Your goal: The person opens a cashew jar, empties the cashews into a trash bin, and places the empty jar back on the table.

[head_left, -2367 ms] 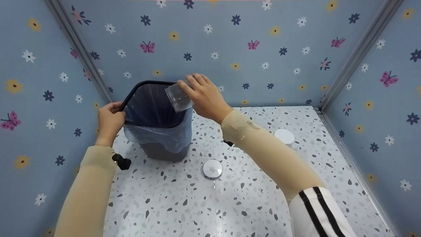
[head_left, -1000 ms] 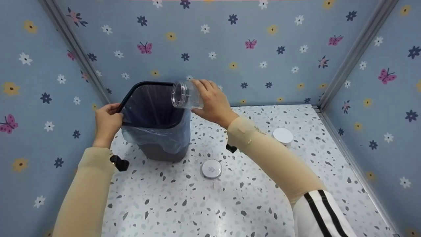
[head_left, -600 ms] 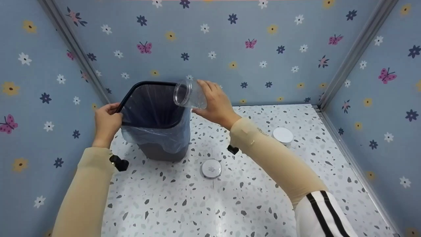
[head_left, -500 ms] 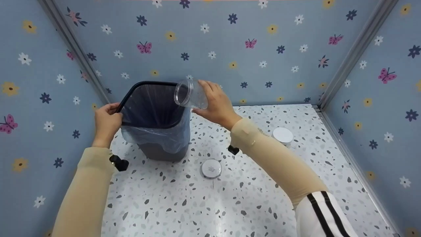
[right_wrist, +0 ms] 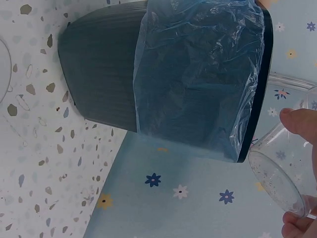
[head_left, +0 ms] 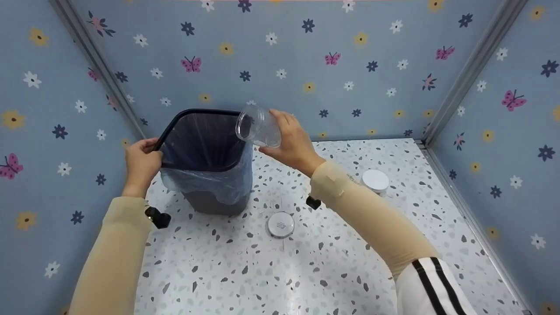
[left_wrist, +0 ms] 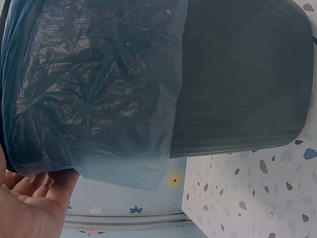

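A grey trash can with a black rim and a thin bluish plastic liner stands at the left in the head view. My left hand grips its rim at the left side, thumb on the near side; in the left wrist view that hand is partly cut off below the liner. By the opposite rim my right hand holds a clear plastic jar, lidless and lying nearly on its side, its mouth facing the can. Tiny specks show on the jar's base in the right wrist view.
A round white lid lies on the speckled tabletop in front of the can. Farther right, a white-topped round container stands partly behind my right forearm. Flower-patterned panels enclose the back and both sides.
The jar was tipped mouth-down over the can; my right hand has since turned it so the mouth faces sideways and drawn it right, to the rim. My left hand keeps its hold.
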A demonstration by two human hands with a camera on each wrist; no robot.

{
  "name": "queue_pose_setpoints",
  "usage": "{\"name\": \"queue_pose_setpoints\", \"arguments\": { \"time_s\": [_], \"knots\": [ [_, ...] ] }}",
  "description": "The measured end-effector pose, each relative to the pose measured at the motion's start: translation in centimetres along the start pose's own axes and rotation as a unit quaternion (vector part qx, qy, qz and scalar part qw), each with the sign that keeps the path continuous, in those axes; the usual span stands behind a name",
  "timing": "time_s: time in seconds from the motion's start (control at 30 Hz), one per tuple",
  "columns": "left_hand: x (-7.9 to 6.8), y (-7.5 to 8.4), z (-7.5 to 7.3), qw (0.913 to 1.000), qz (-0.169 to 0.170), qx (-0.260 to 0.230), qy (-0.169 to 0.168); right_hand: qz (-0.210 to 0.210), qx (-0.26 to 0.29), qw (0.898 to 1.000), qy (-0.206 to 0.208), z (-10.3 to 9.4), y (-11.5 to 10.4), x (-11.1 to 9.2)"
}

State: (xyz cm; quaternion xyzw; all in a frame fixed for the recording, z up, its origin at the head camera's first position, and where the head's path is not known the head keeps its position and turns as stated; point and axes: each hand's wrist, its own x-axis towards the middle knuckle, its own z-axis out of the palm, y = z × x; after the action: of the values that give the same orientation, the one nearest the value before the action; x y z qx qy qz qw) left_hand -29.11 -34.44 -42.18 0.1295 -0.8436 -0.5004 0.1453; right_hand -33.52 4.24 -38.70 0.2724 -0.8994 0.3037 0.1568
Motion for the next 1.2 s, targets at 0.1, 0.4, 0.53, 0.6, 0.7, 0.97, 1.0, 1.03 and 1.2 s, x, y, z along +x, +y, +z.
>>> {"name": "queue_pose_setpoints", "arguments": {
  "time_s": [0.1, 0.4, 0.53, 0.6, 0.7, 0.97, 1.0, 1.03, 1.2],
  "knots": [
    [0.0, -0.1, 0.0, 1.0, 0.0, -0.001, -0.001, 0.007, 0.008, 1.0, -0.001, -0.1, 0.2, -0.2],
    [-0.1, -0.1, 0.1, 0.9999, 0.012, 0.004, 0.011, 0.011, 0.016, 1.0, 0.005, 0.0, 0.9, -0.8],
    [-0.1, 0.0, 0.1, 0.9999, 0.008, 0.006, 0.008, 0.018, 0.024, 1.0, 0.01, 0.0, 1.2, -1.0],
    [-0.1, 0.0, 0.1, 1.0, 0.005, 0.004, 0.007, 0.021, 0.028, 0.999, 0.012, 0.0, 1.4, -1.1],
    [-0.1, 0.0, 0.1, 1.0, 0.002, 0.004, 0.008, 0.022, 0.033, 0.999, 0.015, -0.1, 1.6, -1.2],
    [0.0, 0.0, 0.2, 0.9999, -0.003, 0.007, 0.01, 0.026, 0.052, 0.998, 0.02, -0.1, 2.1, -1.8],
    [0.0, 0.0, 0.2, 0.9999, -0.004, 0.006, 0.009, 0.027, 0.053, 0.998, 0.02, -0.1, 2.1, -1.9],
    [-0.1, 0.0, 0.2, 0.9999, -0.004, 0.004, 0.009, 0.029, 0.054, 0.998, 0.021, -0.1, 2.2, -2.0],
    [-0.1, 0.1, 0.1, 1.0, -0.002, 0.004, 0.008, 0.042, 0.061, 0.997, 0.022, -0.2, 2.5, -2.3]
  ]
}}
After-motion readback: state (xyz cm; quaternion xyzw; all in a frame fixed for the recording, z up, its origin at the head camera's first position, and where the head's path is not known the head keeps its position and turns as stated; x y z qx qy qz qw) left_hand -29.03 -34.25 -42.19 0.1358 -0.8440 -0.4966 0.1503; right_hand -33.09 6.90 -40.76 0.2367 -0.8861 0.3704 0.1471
